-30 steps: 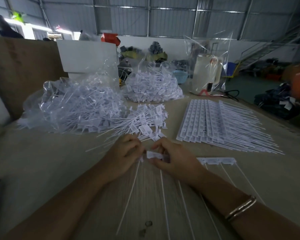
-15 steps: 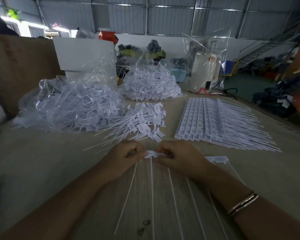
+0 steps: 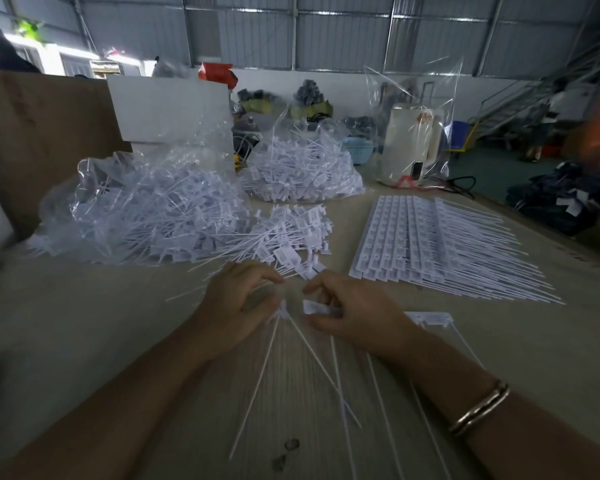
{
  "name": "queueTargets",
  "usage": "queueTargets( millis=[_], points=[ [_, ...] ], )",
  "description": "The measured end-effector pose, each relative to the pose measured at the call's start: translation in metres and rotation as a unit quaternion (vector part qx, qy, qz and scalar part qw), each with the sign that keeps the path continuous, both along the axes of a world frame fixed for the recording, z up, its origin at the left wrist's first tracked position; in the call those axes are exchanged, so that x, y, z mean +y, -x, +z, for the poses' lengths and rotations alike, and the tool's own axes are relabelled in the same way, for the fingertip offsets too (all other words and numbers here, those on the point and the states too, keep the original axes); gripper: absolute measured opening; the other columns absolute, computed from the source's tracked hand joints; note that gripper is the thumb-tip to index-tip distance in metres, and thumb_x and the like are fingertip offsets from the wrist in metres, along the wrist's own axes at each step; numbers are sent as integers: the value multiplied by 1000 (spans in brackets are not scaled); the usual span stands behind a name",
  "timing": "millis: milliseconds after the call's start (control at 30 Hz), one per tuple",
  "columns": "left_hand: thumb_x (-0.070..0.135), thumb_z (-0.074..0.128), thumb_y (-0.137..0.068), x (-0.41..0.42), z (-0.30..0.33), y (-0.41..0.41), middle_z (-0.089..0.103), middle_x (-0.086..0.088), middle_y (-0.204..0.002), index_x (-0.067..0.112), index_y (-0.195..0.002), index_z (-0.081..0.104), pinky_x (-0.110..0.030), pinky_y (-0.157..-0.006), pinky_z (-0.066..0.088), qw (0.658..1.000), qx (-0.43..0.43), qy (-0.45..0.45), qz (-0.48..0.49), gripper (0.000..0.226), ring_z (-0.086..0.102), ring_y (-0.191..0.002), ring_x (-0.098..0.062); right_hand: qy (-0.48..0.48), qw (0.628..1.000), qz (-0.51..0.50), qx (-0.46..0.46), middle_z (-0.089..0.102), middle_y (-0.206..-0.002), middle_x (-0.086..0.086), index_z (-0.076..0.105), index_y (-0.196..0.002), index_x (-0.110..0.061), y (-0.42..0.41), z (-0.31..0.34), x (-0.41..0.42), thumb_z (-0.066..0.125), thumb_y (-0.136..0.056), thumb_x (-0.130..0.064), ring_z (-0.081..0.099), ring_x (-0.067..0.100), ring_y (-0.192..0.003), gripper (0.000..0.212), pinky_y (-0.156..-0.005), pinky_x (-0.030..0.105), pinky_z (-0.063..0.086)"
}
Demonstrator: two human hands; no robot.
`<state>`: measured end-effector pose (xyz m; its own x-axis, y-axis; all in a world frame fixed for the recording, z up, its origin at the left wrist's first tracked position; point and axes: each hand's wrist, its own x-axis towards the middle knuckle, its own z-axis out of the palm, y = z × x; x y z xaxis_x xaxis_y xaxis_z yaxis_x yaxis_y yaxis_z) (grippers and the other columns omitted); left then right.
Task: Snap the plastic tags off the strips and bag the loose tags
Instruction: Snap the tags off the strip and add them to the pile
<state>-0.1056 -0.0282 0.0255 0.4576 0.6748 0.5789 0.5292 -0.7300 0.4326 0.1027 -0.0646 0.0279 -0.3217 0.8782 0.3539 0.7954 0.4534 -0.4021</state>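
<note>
My left hand [image 3: 238, 308] pinches the heads of loose white tags [image 3: 280, 311] whose thin tails fan toward me. My right hand [image 3: 355, 311] grips a white tag strip [image 3: 430, 318]; its left end shows between the fingers and its right end sticks out past the wrist. A small gap separates the loose tags from the strip's end. A pile of loose tags [image 3: 291, 237] lies just beyond both hands. A stack of whole strips [image 3: 413, 244] lies to the right. Two clear bags of tags sit behind: one at left [image 3: 136, 209], one at centre [image 3: 302, 171].
The work goes on at a wooden table [image 3: 84, 323]. A brown board [image 3: 32, 140] and a white box [image 3: 170, 109] stand at the back left. A clear bag round a cream kettle [image 3: 413, 140] stands at the back right, a black cable beside it.
The tag between my hands has come off the strip: my hands moved apart, and the left hand's tails now fan out at an angle.
</note>
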Motion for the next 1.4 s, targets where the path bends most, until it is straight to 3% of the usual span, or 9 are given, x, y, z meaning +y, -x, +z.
queueTargets(
  millis=[133,233,500,667,767,900,1100,1233,1400],
  points=[
    [46,51,-81,-6,-3,-17,66,-2,-90,6,-83,72,-24,-91,35,999,2,33,-37,45,56,-88,-9,-67,997,42,-5,62,-80,-8,53,-108,-21,18,3,-1,67,-81,-39,56,8,-68,36,-57,21,37],
    [30,56,-81,-5,-6,-19,65,-5,-77,2,-71,68,-10,-86,30,998,6,45,-50,32,52,-77,-4,-36,999,39,-7,55,-71,-16,53,-101,-26,10,7,-1,64,-79,-50,53,-1,-64,34,-55,14,34],
    [24,60,-84,1,-8,-12,61,7,-79,12,-73,63,-28,-80,38,998,-21,23,-58,17,54,-80,-12,28,999,28,-35,55,-69,-12,62,-87,-27,-14,5,3,57,-88,-42,49,0,-62,16,-60,20,38],
    [37,48,-84,1,1,0,61,10,-79,5,-75,65,-28,-79,39,996,-74,-18,-42,37,55,-84,-2,88,981,-21,172,64,-65,-8,64,-77,-24,-34,13,5,54,-93,-27,58,0,-54,19,-52,15,45],
    [47,43,-79,3,-1,5,64,10,-93,13,-86,69,-45,-94,38,999,-31,4,34,44,55,-102,-13,43,997,-23,64,64,-73,-8,58,-79,-36,-38,9,3,62,-84,-41,58,3,-62,8,-59,18,44],
    [53,30,-81,-2,-1,-7,63,10,-104,20,-96,69,-50,-96,35,998,-8,16,59,54,52,-108,-19,0,999,-2,-37,54,-74,-18,53,-98,-36,-12,6,3,62,-78,-54,50,-6,-64,28,-55,13,35],
    [53,44,-79,-8,-4,-28,60,15,-95,15,-88,74,-24,-94,29,998,12,64,4,49,45,-105,-11,-31,998,55,-3,57,-77,-16,50,-97,-26,4,10,1,66,-78,-45,54,1,-65,31,-59,22,41],
    [34,57,-88,-3,-6,-19,58,20,-87,26,-78,63,-46,-100,32,996,4,90,5,15,47,-108,-17,32,998,50,10,62,-80,-11,51,-94,-34,-15,9,3,63,-79,-47,56,3,-68,24,-60,25,44],
    [48,46,-81,-4,-1,-17,57,18,-89,16,-79,70,-53,-86,38,999,16,-32,0,41,48,-99,-13,66,992,48,93,66,-76,-3,65,-94,-18,-17,6,6,62,-87,-33,59,7,-66,17,-63,25,45]
  ],
)
